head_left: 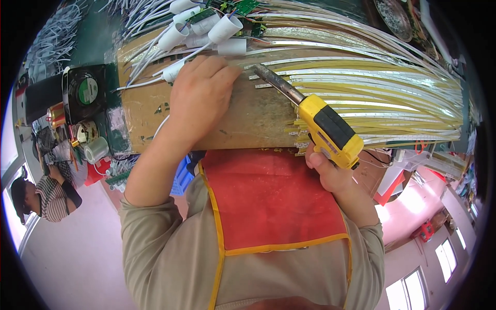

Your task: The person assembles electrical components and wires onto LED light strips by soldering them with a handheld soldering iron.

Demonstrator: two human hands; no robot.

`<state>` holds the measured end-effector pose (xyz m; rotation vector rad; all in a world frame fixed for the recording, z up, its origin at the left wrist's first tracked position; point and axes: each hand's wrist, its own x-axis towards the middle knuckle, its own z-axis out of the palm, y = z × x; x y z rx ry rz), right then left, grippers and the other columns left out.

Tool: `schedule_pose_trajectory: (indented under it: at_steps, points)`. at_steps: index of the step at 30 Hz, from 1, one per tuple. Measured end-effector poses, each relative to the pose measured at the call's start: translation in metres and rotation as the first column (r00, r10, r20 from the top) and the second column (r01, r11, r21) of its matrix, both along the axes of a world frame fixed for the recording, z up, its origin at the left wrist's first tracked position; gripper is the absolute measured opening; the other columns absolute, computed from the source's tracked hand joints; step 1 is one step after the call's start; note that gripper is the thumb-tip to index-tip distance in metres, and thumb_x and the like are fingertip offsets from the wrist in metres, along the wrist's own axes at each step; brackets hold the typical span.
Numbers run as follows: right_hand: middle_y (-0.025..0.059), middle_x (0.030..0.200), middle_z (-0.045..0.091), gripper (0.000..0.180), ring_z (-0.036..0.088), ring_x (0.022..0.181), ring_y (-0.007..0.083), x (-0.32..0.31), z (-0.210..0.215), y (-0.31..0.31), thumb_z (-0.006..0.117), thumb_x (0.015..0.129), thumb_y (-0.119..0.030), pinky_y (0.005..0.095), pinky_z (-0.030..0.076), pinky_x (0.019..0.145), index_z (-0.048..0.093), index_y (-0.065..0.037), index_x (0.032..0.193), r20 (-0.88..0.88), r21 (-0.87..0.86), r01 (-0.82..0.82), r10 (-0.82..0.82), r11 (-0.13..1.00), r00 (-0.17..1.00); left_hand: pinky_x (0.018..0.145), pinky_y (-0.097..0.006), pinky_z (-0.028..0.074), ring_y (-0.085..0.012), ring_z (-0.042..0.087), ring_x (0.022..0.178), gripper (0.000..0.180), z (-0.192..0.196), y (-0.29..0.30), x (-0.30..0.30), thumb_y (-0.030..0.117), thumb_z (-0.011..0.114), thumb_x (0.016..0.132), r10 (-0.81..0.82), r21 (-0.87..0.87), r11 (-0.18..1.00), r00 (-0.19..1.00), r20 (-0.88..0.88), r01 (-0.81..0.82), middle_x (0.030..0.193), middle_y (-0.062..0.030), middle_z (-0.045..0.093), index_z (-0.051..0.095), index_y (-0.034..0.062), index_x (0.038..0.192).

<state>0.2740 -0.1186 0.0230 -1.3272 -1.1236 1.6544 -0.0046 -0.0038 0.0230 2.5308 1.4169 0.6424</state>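
My right hand (328, 168) is wrapped round the grip of a yellow and black soldering gun (330, 129). Its long metal barrel points up and left, with the tip close to the fingers of my left hand (204, 93). Those fingers are bent and pressed together over the brown board (253, 119); what they pinch is hidden. A thin white wire (161, 126) runs out from beneath that forearm. Just beyond the left hand lie white plastic tubes (225, 29) with white cables and green circuit boards (247, 7). The ends of thin LED strips (268, 86) reach toward the soldering tip.
Many white and yellow strips (382, 98) spread over the right side of the bench. To the left stand a black fan (85, 92) and a roll of clear tape (96, 150). Bundled white wires (57, 41) fill the far left. Another person (51, 196) is at the left.
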Motion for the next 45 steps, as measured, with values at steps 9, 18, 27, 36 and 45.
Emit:
schedule_pose_trajectory:
  at_steps: [9, 18, 27, 36, 45]
  points:
    - [0.0036, 0.09, 0.065, 0.023, 0.06, 0.081, 0.015, -0.001, -0.005, 0.003, 0.073, 0.084, -0.011, 0.0286, 0.049, 0.073, 0.063, -0.002, 0.104, 0.035, -0.021, 0.003, -0.003, 1.0, 0.999, 0.075, -0.037, 0.051, -0.0271, 0.062, 0.085, 0.017, 0.0, 0.002, 0.0, 0.001, 0.067, 0.074, -0.005, -0.026, 1.0, 0.999, -0.034, 0.004, 0.09, -0.0061, 0.064, 0.068, 0.0082, 0.09]
    - [0.0049, 0.094, 0.065, 0.03, 0.061, 0.084, 0.0171, -0.001, -0.006, 0.002, 0.072, 0.085, -0.012, 0.0299, 0.049, 0.076, 0.062, -0.002, 0.111, 0.041, -0.012, 0.005, -0.005, 1.0, 0.999, 0.073, -0.037, 0.049, -0.0258, 0.059, 0.082, 0.015, -0.01, 0.003, -0.003, 0.006, 0.062, 0.074, -0.021, 0.037, 0.999, 0.998, 0.052, 0.019, 0.085, -0.0045, 0.061, 0.066, 0.0106, 0.088]
    - [0.0078, 0.077, 0.055, 0.046, 0.051, 0.062, 0.0138, -0.001, -0.009, 0.002, 0.066, 0.089, -0.019, 0.0267, 0.043, 0.057, 0.047, 0.004, 0.124, 0.074, 0.058, -0.065, 0.06, 0.996, 0.995, 0.073, -0.037, 0.05, -0.0264, 0.06, 0.082, 0.013, -0.001, 0.004, 0.0, 0.005, 0.064, 0.076, -0.005, -0.015, 1.0, 1.0, -0.018, 0.005, 0.085, -0.0055, 0.061, 0.067, 0.01, 0.088]
    - [0.0033, 0.091, 0.064, 0.028, 0.059, 0.081, 0.0153, -0.001, -0.006, 0.004, 0.073, 0.084, -0.013, 0.0288, 0.048, 0.072, 0.062, -0.002, 0.108, 0.034, -0.033, 0.005, -0.004, 0.999, 0.999, 0.072, -0.038, 0.049, -0.027, 0.058, 0.08, 0.01, -0.006, 0.004, 0.001, 0.007, 0.06, 0.073, -0.007, 0.008, 1.0, 1.0, -0.013, 0.007, 0.082, -0.0059, 0.058, 0.064, 0.0091, 0.082]
    - [0.0033, 0.091, 0.064, 0.028, 0.06, 0.081, 0.015, -0.002, -0.006, 0.003, 0.073, 0.084, -0.012, 0.0289, 0.048, 0.073, 0.062, -0.002, 0.109, 0.026, -0.036, 0.006, -0.005, 0.999, 1.0, 0.072, -0.039, 0.049, -0.0272, 0.059, 0.081, 0.01, -0.006, 0.004, 0.001, 0.007, 0.059, 0.074, 0.001, 0.008, 1.0, 1.0, -0.009, -0.001, 0.082, -0.0059, 0.058, 0.064, 0.0095, 0.082]
